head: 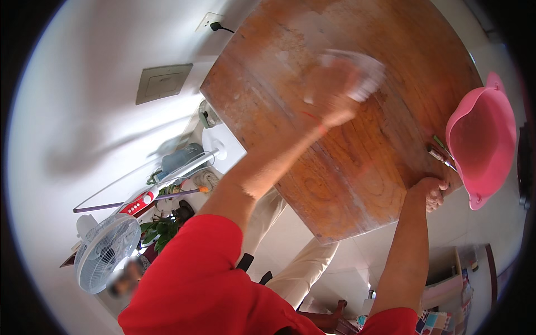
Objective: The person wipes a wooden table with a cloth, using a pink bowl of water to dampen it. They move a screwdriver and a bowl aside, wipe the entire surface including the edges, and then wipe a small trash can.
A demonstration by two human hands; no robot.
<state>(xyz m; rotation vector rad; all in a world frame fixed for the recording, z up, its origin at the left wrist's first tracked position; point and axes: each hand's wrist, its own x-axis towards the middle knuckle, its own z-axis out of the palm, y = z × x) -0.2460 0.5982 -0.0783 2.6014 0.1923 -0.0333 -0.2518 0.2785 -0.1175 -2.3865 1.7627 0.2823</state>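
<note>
My left hand (pixel 333 94) is blurred by motion over the wooden tabletop (pixel 347 171), holding a whitish cloth (pixel 368 75) flat against the wood. Part of the cloth is hidden under the hand. A thin red band circles that wrist. At the table's near right edge, my right hand (pixel 428 193) is curled around the corner area of the board. Just beyond it lie a tool with a brown handle and metal shaft (pixel 437 155) and a second one with a green handle (pixel 439 141). Beside them, a pink plastic basin (pixel 481 138) rests at the table's right edge.
A wall socket with a black plug (pixel 215 26) is behind the table. To the left are a standing fan (pixel 108 253), its white base (pixel 224 148), a large bluish water bottle (pixel 182 161) and a green plant (pixel 161 230). An open box (pixel 444 276) stands at lower right.
</note>
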